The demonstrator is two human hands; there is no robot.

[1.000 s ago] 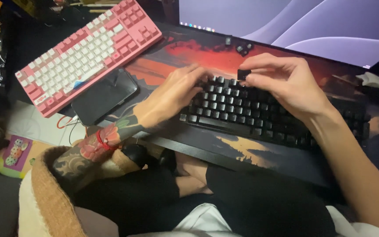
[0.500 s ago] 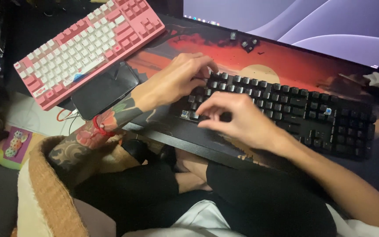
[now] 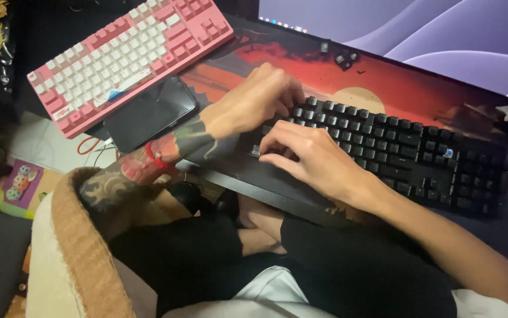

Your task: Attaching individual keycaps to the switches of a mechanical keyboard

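Head view: the black keyboard is laid on a red desk mat before a monitor. The left hand is curled loosely at the keyboard's upper left corner; whether anything is pinched there cannot be told. The right hand, seen at the keyboard's top edge a second ago, has been brought down to the lower left keys, fingers bent onto them, nothing clearly gripped. Work on the keys has thus been shifted leftward. A pink keyboard and a dark phone are left untouched beside.
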